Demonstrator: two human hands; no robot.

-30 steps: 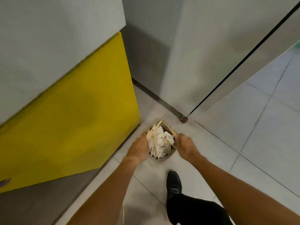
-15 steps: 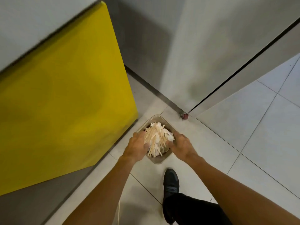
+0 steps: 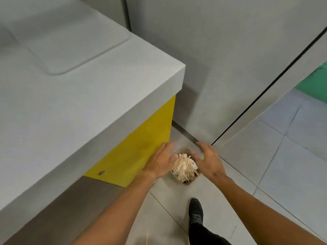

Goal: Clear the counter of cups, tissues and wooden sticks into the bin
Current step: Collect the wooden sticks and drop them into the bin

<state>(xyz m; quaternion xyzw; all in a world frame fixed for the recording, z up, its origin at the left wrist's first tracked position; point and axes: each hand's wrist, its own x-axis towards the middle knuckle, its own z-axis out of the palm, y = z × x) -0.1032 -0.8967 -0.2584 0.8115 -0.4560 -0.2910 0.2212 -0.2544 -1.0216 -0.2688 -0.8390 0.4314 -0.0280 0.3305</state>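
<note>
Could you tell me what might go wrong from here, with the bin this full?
The wooden sticks and tissues are heaped above the bin rim, so some could spill onto the floor. One stick already lies on the tiles and may be missed. Both open hands, left hand and right hand, could knock the heap.

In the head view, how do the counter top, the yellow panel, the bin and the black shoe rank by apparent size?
Largest to smallest:
1. counter top
2. yellow panel
3. bin and black shoe: they look alike, and the hands partly cover the bin, so I do not rank them.

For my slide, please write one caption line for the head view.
Both hands hover open above a floor bin filled with tissues and wooden sticks.
</note>
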